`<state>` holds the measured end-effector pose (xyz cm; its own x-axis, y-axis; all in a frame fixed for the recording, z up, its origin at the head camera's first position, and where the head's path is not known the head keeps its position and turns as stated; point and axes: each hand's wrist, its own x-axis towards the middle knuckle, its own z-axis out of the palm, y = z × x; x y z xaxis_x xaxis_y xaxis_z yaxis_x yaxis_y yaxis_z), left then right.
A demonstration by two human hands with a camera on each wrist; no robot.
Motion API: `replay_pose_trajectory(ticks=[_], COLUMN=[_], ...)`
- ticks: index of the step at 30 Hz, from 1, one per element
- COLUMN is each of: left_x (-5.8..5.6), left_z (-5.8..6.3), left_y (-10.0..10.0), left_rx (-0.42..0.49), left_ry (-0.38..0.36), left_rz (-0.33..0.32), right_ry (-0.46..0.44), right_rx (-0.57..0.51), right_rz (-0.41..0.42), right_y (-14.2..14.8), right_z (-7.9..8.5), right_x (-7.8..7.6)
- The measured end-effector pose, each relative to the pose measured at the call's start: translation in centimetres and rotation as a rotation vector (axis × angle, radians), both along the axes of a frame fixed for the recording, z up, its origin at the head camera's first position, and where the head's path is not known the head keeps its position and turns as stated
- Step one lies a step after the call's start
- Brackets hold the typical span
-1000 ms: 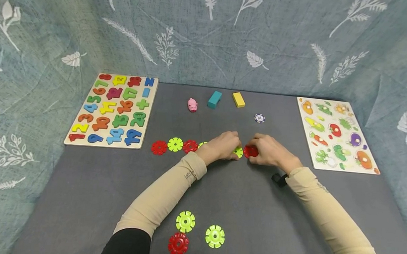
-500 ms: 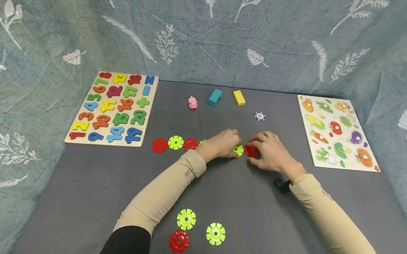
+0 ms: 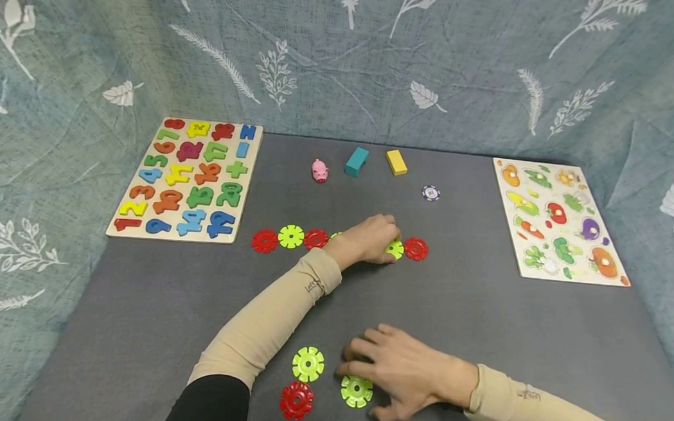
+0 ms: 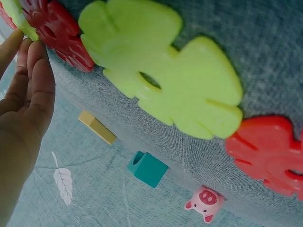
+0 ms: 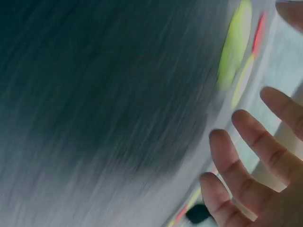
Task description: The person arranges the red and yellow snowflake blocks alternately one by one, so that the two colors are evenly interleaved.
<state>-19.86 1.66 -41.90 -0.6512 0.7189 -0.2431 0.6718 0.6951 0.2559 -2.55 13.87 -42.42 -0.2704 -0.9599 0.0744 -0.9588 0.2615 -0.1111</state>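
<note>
A row of red and yellow-green notched plastic discs crosses the middle of the table, from a red disc to another red disc at its right end. My left hand covers part of the row. In the left wrist view its thumb and fingers pinch a yellow-green disc beside a red disc. Nearer me, my right hand hovers with spread fingers over a loose yellow-green disc, and nothing is in its grasp. The right wrist view is blurred.
Another yellow-green disc and a red disc lie at the front. Behind the row stand a pink pig, a teal block, a yellow block and a poker chip. A number board and a vegetable board flank them.
My right hand has let go of the red disc at the row's right end and moved toward me to the loose discs. My left hand has stayed in place.
</note>
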Motion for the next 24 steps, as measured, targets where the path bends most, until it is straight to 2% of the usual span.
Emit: replay_pose_trajectory(ticks=[4, 11, 18, 24], left_x=[0.0, 0.1, 0.2, 0.0], left_z=[0.0, 0.1, 0.2, 0.2], left_y=[0.1, 0.2, 0.3, 0.2], left_rx=[-0.003, -0.017, -0.013, 0.000], left_ry=[-0.015, -0.011, -0.004, 0.009], left_rz=[0.003, 0.014, 0.012, 0.001], right_ry=[0.033, 0.079, 0.135, 0.059], right_rx=[0.078, 0.069, 0.090, 0.134], right_rz=[0.109, 0.152, 0.167, 0.174], right_y=[-1.3, -2.5, -2.7, -2.1], right_z=[-0.2, 0.0, 0.2, 0.6], right_x=[1.6, 2.8, 2.9, 2.2])
